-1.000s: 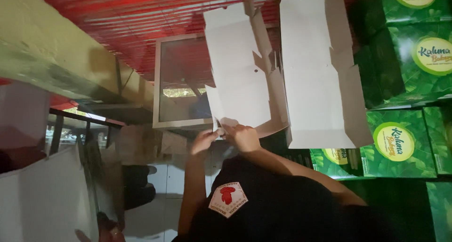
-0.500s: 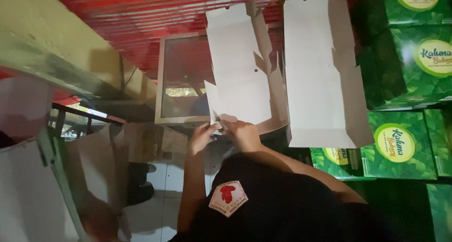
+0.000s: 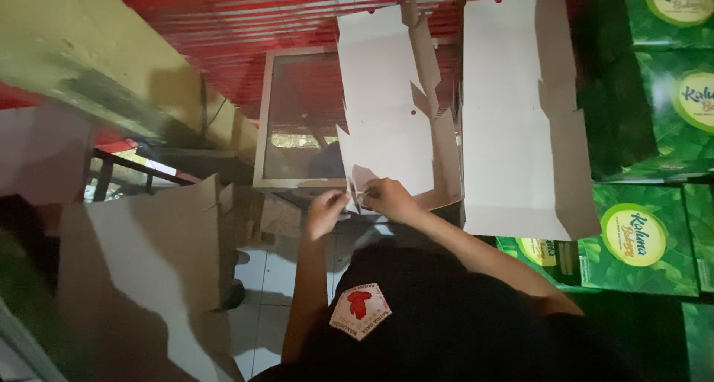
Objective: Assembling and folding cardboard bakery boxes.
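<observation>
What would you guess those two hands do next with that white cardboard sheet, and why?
Probably fold the corner flap inward. Both the left hand and right hand pinch the near corner of the flat white box blank, whose side flaps stand partly raised, not yet locked.

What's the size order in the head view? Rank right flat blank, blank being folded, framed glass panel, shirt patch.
1. right flat blank
2. blank being folded
3. framed glass panel, partly hidden, close to second
4. shirt patch, though nearest the camera

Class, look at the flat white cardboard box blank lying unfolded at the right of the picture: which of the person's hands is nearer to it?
Right. The right hand is just left of the flat white cardboard blank; the left hand is farther left.
</observation>
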